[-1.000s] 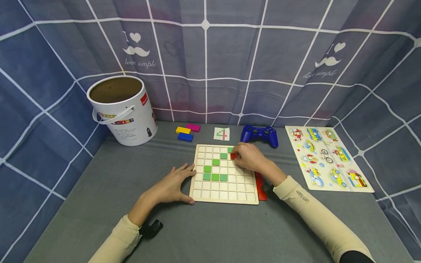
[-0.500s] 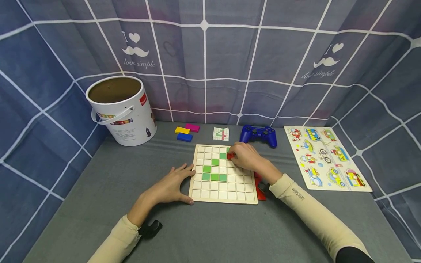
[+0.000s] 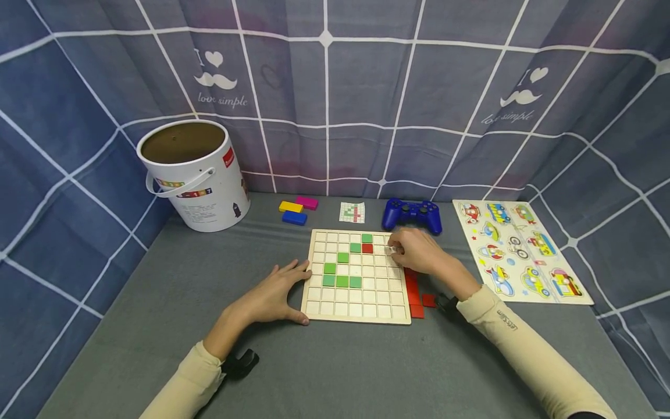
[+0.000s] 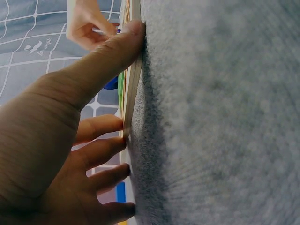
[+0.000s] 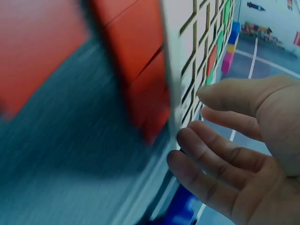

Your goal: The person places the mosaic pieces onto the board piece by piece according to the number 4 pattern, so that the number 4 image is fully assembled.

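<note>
A wooden grid board (image 3: 361, 299) lies flat on the grey table, with several green tiles (image 3: 342, 258) and one red tile (image 3: 367, 248) in its cells. Along the board's left edge my left hand (image 3: 274, 294) is spread, fingertips touching the side and thumb at the near corner. Over the board's right far part hovers my right hand (image 3: 416, 250), fingers loosely bent, with nothing visible between thumb and fingers in the right wrist view. More red tiles (image 3: 412, 291) lie in a row against the board's right edge, and a loose red tile (image 3: 428, 300) sits beside them.
Behind the board are a small pattern card (image 3: 352, 212), a blue game controller (image 3: 412, 216) and yellow, pink and blue blocks (image 3: 295, 218). A white bucket (image 3: 209, 203) stands at the back left. A vehicle puzzle board (image 3: 523, 250) lies at the right.
My right hand has let go of the red tile, which now lies in a cell below the top green one, and has moved right. The left hand has stayed put.
</note>
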Motion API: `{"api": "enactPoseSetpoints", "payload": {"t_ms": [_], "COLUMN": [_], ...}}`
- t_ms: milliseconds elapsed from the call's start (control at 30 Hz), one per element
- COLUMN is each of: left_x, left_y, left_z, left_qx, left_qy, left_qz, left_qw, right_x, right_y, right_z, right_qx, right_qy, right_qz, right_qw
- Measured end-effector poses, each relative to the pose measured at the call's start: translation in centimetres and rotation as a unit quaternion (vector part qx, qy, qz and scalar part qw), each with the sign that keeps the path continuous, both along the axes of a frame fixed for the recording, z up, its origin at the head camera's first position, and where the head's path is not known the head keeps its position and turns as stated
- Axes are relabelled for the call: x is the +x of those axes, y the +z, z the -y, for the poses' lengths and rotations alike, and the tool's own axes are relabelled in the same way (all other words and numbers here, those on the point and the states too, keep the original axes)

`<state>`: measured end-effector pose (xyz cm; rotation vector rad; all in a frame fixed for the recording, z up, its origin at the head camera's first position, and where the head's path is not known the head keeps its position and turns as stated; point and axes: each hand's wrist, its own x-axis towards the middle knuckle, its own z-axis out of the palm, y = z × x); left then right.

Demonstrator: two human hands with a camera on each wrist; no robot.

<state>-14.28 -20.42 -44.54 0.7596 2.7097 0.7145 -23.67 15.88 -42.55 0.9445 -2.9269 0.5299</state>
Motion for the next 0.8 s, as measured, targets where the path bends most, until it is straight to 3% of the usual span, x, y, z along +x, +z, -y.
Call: {"api": "enactPoseSetpoints", "payload": {"t_ms": [300, 800], "left_x": [-0.1, -0.1], "left_y": [-0.1, 0.1], "left_z": [-0.2, -0.1], "left_qx": [0.001, 0.003], "left_qy": [-0.003, 0.001], "left_qz": [-0.006, -0.003], "left_qw": [1.0000, 1.0000], "right_x": [0.6, 0.7], "right_y": [0.0, -0.2], "right_z": [-4.0, -3.7], "right_qx": [0.012, 0.029], "right_qy": [-0.039, -0.034], "right_qz": [0.025, 0.022], "right_qw": [0.9989, 0.9987]}}
